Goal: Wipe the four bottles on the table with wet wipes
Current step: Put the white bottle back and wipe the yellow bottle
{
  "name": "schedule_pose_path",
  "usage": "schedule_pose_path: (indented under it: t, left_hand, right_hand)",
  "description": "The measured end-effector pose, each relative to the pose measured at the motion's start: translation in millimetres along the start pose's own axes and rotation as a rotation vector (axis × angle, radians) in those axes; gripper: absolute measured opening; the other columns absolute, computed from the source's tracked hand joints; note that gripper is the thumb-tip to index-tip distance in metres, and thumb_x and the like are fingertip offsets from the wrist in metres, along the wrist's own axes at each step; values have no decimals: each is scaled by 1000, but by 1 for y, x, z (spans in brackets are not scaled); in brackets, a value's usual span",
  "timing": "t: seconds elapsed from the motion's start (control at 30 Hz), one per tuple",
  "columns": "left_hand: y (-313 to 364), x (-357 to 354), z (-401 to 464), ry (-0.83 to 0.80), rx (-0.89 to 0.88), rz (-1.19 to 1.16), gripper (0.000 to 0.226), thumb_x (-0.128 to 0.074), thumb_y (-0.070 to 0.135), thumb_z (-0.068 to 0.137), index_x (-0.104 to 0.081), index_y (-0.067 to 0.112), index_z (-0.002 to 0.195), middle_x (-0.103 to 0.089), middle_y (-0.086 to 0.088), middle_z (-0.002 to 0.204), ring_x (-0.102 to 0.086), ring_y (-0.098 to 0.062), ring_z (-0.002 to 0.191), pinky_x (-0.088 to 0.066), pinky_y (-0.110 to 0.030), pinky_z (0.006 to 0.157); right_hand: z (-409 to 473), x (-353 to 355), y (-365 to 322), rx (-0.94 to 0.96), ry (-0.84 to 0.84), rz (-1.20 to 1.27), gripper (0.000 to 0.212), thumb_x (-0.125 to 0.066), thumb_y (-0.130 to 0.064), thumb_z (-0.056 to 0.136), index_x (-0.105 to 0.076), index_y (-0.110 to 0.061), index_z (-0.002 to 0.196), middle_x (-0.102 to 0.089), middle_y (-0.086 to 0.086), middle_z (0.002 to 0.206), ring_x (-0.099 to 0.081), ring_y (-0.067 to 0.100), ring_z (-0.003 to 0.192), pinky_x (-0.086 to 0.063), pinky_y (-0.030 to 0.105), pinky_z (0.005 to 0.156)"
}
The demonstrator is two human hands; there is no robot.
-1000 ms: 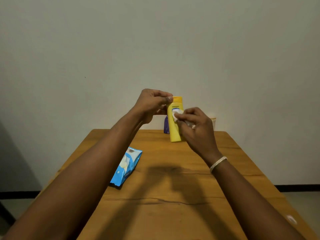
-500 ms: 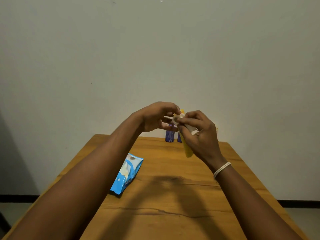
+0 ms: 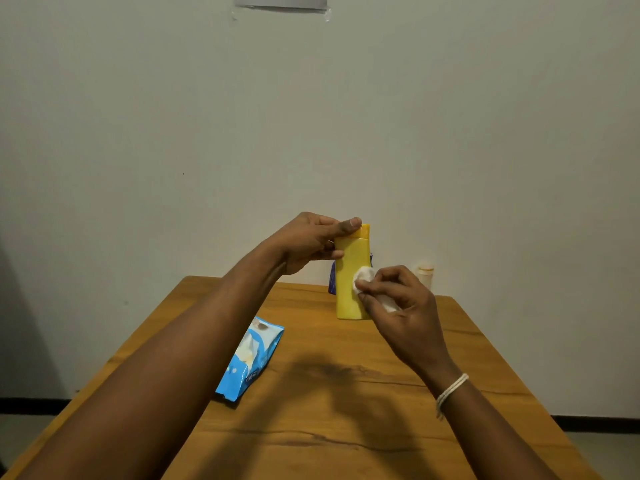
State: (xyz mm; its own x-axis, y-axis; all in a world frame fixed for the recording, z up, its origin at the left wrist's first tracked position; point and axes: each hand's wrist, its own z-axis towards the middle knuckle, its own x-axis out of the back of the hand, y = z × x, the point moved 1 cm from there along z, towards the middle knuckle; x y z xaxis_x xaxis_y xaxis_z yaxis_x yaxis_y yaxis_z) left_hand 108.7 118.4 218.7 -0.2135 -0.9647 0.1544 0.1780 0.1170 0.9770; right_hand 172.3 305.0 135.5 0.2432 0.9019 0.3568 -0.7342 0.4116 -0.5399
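A yellow bottle [image 3: 350,271] with an orange cap is held upright above the far part of the wooden table [image 3: 311,427]. My left hand [image 3: 311,242] grips it near the top. My right hand [image 3: 401,306] presses a white wet wipe [image 3: 363,277] against the bottle's right side. A purple bottle [image 3: 332,280] stands behind it, mostly hidden. A small pale bottle [image 3: 425,273] stands at the table's far right edge near the wall.
A blue pack of wet wipes [image 3: 251,360] lies on the table left of centre, its flap open. A plain wall rises just behind the table's far edge. A taped sheet of paper [image 3: 280,1] hangs high on the wall.
The bottle has turned from tilted to upright. My right hand with the wipe slid down from the cap area to the bottle's lower side.
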Motion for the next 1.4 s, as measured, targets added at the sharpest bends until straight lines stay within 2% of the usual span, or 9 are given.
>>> schedule_pose_path:
  t: [0.27, 0.37, 0.53, 0.67, 0.73, 0.93, 1.03, 1.2, 1.4]
  left_hand:
    - [5, -4, 3, -89, 55, 204, 46, -71, 40, 89, -71, -6, 91, -68, -11, 80, -65, -17, 74, -60, -33, 80]
    - [15, 0, 5, -12, 40, 279, 38, -73, 42, 86, -70, 4, 82, -68, -2, 76, -67, -13, 73, -56, -26, 68]
    - [16, 6, 12, 48, 59, 357, 40, -73, 44, 86, -67, 4, 87, -66, -6, 94, -66, -19, 86, -59, -28, 73]
    - [11, -9, 14, -48, 53, 401, 31, -74, 30, 87, -67, 3, 77, -63, -4, 68, -64, -16, 66, -60, -32, 72]
    - [14, -10, 16, -26, 53, 381, 24, -72, 25, 87, -70, 1, 82, -68, -8, 74, -69, -18, 69, -63, -35, 78]
    - [24, 4, 20, 90, 117, 470, 44, -74, 42, 86, -59, 2, 98, -61, -8, 94, -63, -17, 79, -55, -22, 58]
    - [17, 19, 20, 44, 127, 512, 42, -69, 43, 89, -64, 2, 95, -59, -5, 86, -60, -12, 74, -51, -16, 51]
    - [5, 11, 15, -234, 88, 436, 38, -67, 38, 92, -66, 9, 68, -53, -6, 67, -54, -12, 62, -53, -22, 63]
    - [7, 31, 19, -91, 38, 310, 40, -69, 41, 90, -65, 4, 75, -54, -10, 70, -56, -17, 66, -56, -29, 72]
  right_hand:
    - [52, 6, -11, 133, 20, -139, 17, -73, -10, 86, -77, -10, 102, -60, 6, 97, -56, 13, 89, -46, 11, 72]
    - [32, -4, -7, 154, -134, -198, 23, -65, -28, 87, -76, -20, 106, -57, 1, 101, -53, 15, 95, -47, 27, 76]
    - [-11, -6, 10, 237, -337, -364, 29, -54, -40, 87, -73, -34, 109, -59, -7, 106, -44, 6, 98, -31, 33, 79]
    - [33, -5, 1, 215, -208, -337, 31, -54, -37, 88, -75, -24, 107, -62, 0, 106, -49, 14, 100, -40, 41, 80]
    - [50, -8, -7, 194, -122, -354, 30, -55, -35, 90, -76, -20, 105, -65, 3, 101, -53, 18, 96, -44, 45, 79]
    - [2, -14, -4, 292, -237, -382, 24, -58, -32, 89, -72, -24, 107, -55, -2, 108, -45, 9, 101, -39, 32, 77]
    - [-13, -4, 11, 306, -241, -310, 27, -59, -32, 90, -72, -22, 112, -54, -4, 109, -45, 5, 102, -39, 22, 75]
    - [37, 3, 10, 167, -92, -107, 23, -69, -20, 90, -74, -15, 112, -59, 4, 101, -57, 15, 94, -51, 25, 72]
    - [26, -1, 2, 49, -133, 12, 24, -70, -20, 89, -76, -16, 111, -57, 0, 101, -57, 12, 99, -52, 21, 75]
